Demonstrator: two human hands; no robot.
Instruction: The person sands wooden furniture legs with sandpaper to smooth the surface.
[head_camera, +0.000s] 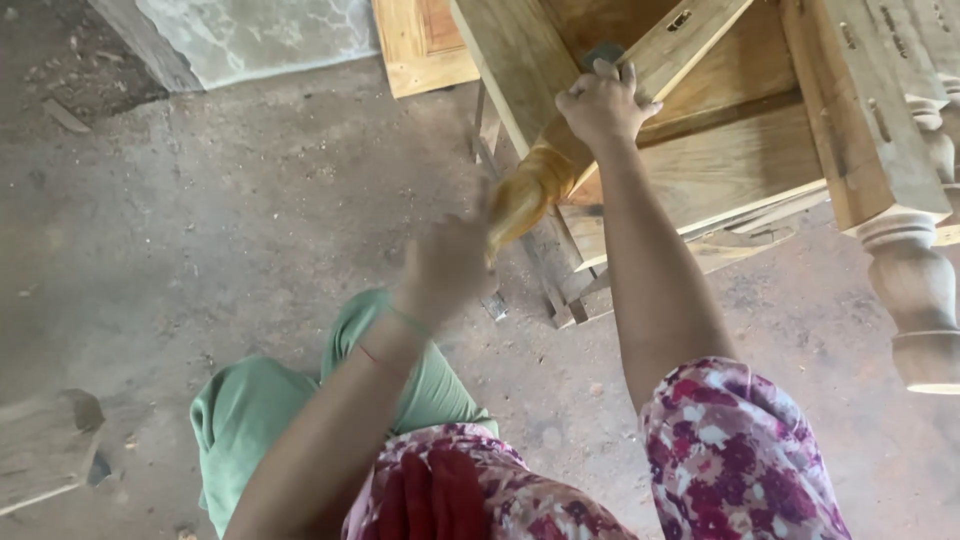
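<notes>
Turned leg (527, 193) in blurred left hand (447, 265), right hand (603, 103) fingers clamped on rail (672, 52).

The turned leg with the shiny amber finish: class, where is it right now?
In the head view it sits at centre, the turned leg sloping down from the wooden frame, between the blurred left hand below and the right hand gripping the frame above.

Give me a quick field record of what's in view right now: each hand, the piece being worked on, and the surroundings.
left hand: blurred, at the shiny turned leg; what it holds cannot be told
right hand: gripping a wooden rail of the furniture piece
furniture piece: pale bare wood, lying tipped over
turned leg: glossy amber, darker than the rest
second turned leg: bare, at the right edge
floor: dusty grey concrete
wood block: on the floor, lower left
</notes>
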